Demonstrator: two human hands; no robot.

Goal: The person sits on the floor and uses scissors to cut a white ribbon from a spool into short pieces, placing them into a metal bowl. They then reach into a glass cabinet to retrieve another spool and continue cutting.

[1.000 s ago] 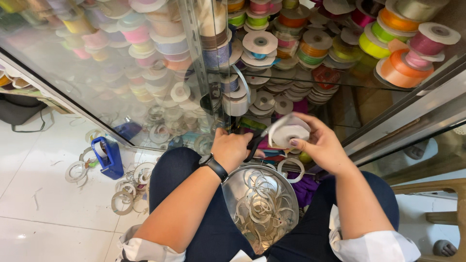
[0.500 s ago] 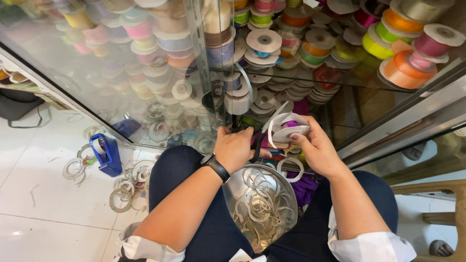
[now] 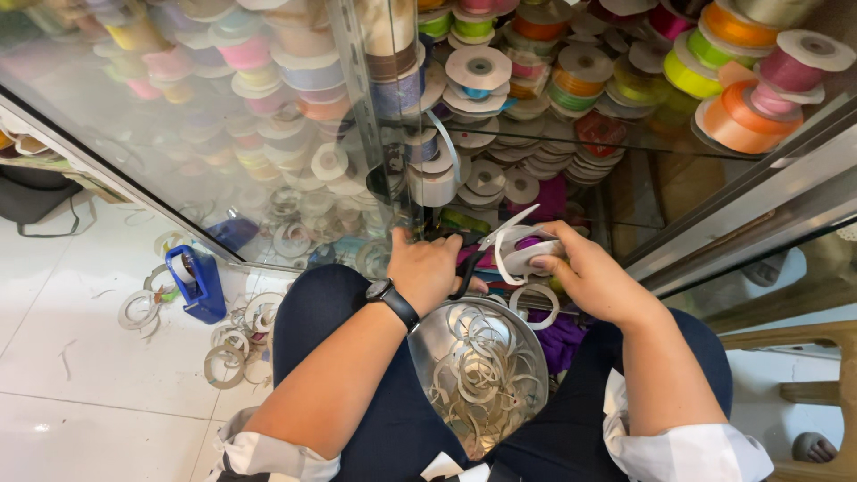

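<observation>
Sitting with my knees drawn up, I have a clear plastic bag (image 3: 482, 375) resting in my lap, its mouth open and its inside full of pale curled ribbon offcuts and flat card rings. Just above it my left hand (image 3: 428, 268) is curled shut around the dark handles of a pair of scissors (image 3: 486, 245); the fingers (image 3: 412, 248) are wrapped tight, and the blades point right toward my other hand, parted a little. A black watch (image 3: 393, 302) sits on that wrist. My right hand (image 3: 589, 277) grips a white ribbon spool (image 3: 527, 254), fingers closed over its rim with the thumb on top, and a loose white strip arcs up from it to touch the scissor blades. A bare white ring (image 3: 534, 303) lies just below the spool, against purple cloth (image 3: 562, 339) beside my right knee.

Farther off on the white tiled floor (image 3: 80, 393) to my left lie several emptied card rings (image 3: 232, 353) and a blue tape dispenser (image 3: 198, 284), near the foot of a glass-fronted cabinet (image 3: 223, 178). Beyond my hands, the cabinet's shelves are stacked with ribbon rolls (image 3: 571, 80) in pink, orange, green, blue and white, some blurred behind the glare on the glass.
</observation>
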